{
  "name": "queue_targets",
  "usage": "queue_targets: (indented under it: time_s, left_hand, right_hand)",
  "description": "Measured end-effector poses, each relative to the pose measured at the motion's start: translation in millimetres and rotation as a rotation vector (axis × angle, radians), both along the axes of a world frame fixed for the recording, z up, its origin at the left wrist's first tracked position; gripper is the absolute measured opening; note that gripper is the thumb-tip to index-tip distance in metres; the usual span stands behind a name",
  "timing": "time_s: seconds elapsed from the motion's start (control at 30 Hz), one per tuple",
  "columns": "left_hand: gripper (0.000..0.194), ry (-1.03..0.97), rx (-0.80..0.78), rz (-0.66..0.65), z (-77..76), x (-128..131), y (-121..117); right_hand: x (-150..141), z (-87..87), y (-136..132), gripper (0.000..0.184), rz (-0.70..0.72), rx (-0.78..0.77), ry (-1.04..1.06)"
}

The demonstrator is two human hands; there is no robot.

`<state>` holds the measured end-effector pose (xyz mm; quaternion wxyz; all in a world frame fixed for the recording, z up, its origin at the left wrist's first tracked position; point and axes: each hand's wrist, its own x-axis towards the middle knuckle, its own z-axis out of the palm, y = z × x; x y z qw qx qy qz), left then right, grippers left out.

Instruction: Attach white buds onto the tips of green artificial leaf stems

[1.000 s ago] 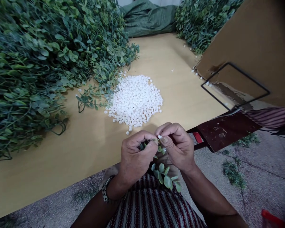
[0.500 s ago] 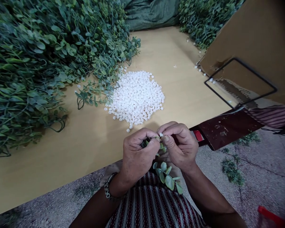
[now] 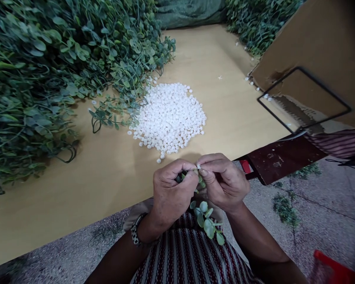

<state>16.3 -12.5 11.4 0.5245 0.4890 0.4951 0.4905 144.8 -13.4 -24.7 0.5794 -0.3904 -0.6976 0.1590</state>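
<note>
At lower centre, the left hand [image 3: 173,191] pinches a leafy stem [image 3: 208,225] and the right hand [image 3: 226,181] grips a white bead [image 3: 198,167] against it (seemingly not fully on; the join is hidden); many loose beads [image 3: 170,118] lie unused mid-frame.

A tan table [image 3: 230,114] adjoins dark-red furniture [image 3: 301,152] above a dimly lit, speckled grey floor [image 3: 328,213].

Muted, diffuse light covers the tan tabletop [image 3: 230,114], while the heaped white bead-like pieces [image 3: 171,118] at center glare, their detail washing out. Soft shadow lies just below. Leafy greenery [image 3: 26,90] stretches and blurs leftward; the upper-right corner blackens, possibly from vignetting.
</note>
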Motion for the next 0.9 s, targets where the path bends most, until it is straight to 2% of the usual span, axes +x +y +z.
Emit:
queue_targets:
  time_s: [0.17,0.43,0.53,0.63,0.7,0.8,0.9]
  left_hand:
    - [0.016,0.019,0.018,0.014,-2.9,0,0]
    - [0.015,-0.001,-0.035,-0.01,-2.7,1,2]
    - [0.011,-0.059,-0.044,-0.014,-4.5,0,4]
    - [0.006,-0.214,-0.07,0.06,-8.0,0,3]
    - [0.006,-0.286,-0.07,0.115,-9.9,1,1]
    - [0.008,-0.321,-0.033,0.166,-10.8,4,-4]
    - [0.009,-0.315,-0.007,0.188,-9.9,4,-10]
  right_hand:
    - [2,0.0,0,0.021,-0.006,0.019,-0.041]
    - [8,6.5,5,0.023,0.074,0.045,-0.123]
    - [16,13.0,6,0.027,0.116,-0.044,-0.099]
    - [28,16.7,-1,0.029,0.07,-0.089,0.056]
    - [34,16.6,-9,0.029,0.11,-0.081,0.141]
    - [35,14.0,-20,0.042,0.204,-0.155,0.104]
    - [25,11.7,-23,0.034,0.167,-0.185,0.041]
